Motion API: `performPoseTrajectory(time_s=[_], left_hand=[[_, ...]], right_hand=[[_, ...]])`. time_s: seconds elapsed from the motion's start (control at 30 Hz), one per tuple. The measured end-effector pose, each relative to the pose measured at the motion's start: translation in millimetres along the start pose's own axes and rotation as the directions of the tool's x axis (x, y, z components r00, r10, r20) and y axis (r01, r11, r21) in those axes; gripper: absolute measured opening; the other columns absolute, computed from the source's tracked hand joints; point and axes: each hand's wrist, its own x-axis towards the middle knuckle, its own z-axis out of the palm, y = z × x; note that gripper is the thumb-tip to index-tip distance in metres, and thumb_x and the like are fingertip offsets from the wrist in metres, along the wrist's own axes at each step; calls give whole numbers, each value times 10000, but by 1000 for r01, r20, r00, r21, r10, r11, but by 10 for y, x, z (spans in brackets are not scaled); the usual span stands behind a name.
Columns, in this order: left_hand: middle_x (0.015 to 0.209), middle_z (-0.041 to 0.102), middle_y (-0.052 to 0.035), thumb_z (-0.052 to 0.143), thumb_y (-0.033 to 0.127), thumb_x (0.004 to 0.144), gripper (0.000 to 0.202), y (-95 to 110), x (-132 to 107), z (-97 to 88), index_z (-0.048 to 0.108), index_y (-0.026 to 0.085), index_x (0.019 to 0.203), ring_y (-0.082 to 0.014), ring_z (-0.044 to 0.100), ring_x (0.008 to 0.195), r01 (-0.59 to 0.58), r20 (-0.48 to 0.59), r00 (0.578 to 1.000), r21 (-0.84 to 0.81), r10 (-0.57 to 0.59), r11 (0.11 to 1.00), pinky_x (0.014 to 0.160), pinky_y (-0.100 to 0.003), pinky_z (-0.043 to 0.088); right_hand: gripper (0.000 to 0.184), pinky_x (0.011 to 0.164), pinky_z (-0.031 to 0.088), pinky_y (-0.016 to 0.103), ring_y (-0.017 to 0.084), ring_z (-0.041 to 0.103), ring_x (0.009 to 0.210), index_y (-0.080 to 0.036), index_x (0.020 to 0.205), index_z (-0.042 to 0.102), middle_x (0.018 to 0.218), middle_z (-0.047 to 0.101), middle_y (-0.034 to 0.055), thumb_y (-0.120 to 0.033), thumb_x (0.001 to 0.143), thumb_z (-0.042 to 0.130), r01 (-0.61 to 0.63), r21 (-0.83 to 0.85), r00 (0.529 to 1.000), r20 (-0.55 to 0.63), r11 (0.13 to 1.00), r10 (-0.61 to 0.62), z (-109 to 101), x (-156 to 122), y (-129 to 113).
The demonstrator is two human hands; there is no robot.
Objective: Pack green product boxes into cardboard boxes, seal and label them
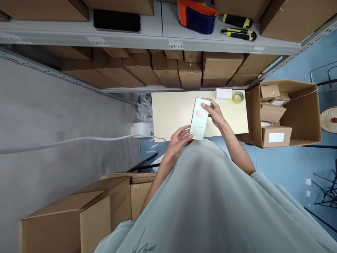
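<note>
A slim pale-green box [199, 121] with small pink pictures and printed text is held up over the cream tabletop [171, 109]. My left hand [180, 138] grips its lower left corner, the thumb on the front face. At the upper right edge, my right hand [213, 111] pinches the box with the thumb across its front. The fingers behind the box are partly hidden. A white box [223, 93] and a roll of yellow-green tape [238, 97] lie on the table beyond my right hand.
Shelves of cardboard boxes [189, 73] stand behind the table. The upper shelf holds a black phone [117, 20], a tape dispenser [198, 17] and two utility knives [239, 34]. An open carton [302, 116] with small boxes is at right; large cartons [52, 228] stand lower left.
</note>
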Motion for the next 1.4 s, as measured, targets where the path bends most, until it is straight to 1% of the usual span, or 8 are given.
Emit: performPoseTrajectory(time_s=[0.23, 0.33, 0.47, 0.63, 0.7, 0.87, 1.0, 1.4], left_hand=[[1352, 822, -170, 1046, 532, 697, 808, -62, -17, 40, 769, 191, 1375, -355, 773, 1295, -52, -57, 997, -8, 51, 999, 1109, -490, 637], [1309, 840, -152, 1042, 496, 715, 776, -70, -14, 21, 767, 194, 1376, -351, 792, 1260, -31, -61, 998, -63, 27, 998, 1097, -483, 646], [1280, 850, -139, 976, 499, 788, 667, -97, -14, -33, 769, 185, 1339, -355, 810, 1214, 49, 46, 998, -248, -39, 967, 1059, -475, 672], [1361, 820, -156, 896, 515, 849, 667, -137, -42, -82, 742, 176, 1402, -397, 758, 1328, 154, 214, 974, -357, -80, 921, 1055, -491, 676], [1409, 798, -152, 906, 523, 855, 738, -131, -56, -103, 696, 196, 1482, -395, 743, 1352, 163, 218, 972, -336, -92, 928, 1068, -506, 670], [1519, 725, -131, 955, 563, 855, 985, -60, -69, -181, 492, 320, 1689, -345, 725, 1370, 27, 43, 999, -152, -21, 988, 1078, -474, 658], [1504, 717, -156, 1018, 554, 780, 1116, -20, -51, -185, 456, 319, 1715, -358, 722, 1377, -20, 51, 998, -42, 22, 999, 1084, -465, 644], [1382, 789, -141, 1020, 510, 780, 988, -66, -23, -105, 558, 270, 1620, -336, 763, 1300, -38, 45, 998, -54, 41, 998, 1073, -444, 623]], right_hand=[[697, 829, 614, 309, 226, 730, 1047, -322, 1296, 709, 1105, 783, 15, -763, 794, 909, -19, 10, 998, 52, 1000, 19, -43, -32, 7], [753, 891, 637, 337, 228, 741, 1081, -347, 1407, 677, 1184, 792, 25, -847, 860, 809, -28, 48, 992, 126, 998, 22, -97, -47, 16], [853, 910, 664, 376, 255, 747, 1147, -380, 1509, 624, 1369, 765, 53, -941, 871, 703, -24, 72, 979, 203, 997, 9, -155, -66, 46], [847, 906, 673, 390, 278, 749, 1194, -375, 1495, 633, 1386, 763, 47, -843, 817, 834, -14, 94, 972, 236, 996, -8, -145, -87, 88], [809, 890, 667, 372, 273, 765, 1157, -359, 1452, 660, 1302, 792, 35, -796, 806, 873, -25, 108, 976, 218, 994, 1, -131, -88, 89], [761, 869, 645, 335, 248, 796, 1038, -323, 1391, 698, 1077, 832, 1, -698, 774, 940, -60, 88, 988, 145, 994, 47, -109, -81, 68], [772, 874, 639, 342, 248, 800, 1020, -311, 1367, 708, 1050, 841, -2, -681, 739, 960, -88, 66, 990, 112, 994, 81, -94, -85, 60], [782, 940, 630, 327, 209, 785, 1015, -310, 1401, 712, 1058, 839, -11, -684, 756, 952, -103, 53, 989, 116, 993, 97, -87, -93, 111]])
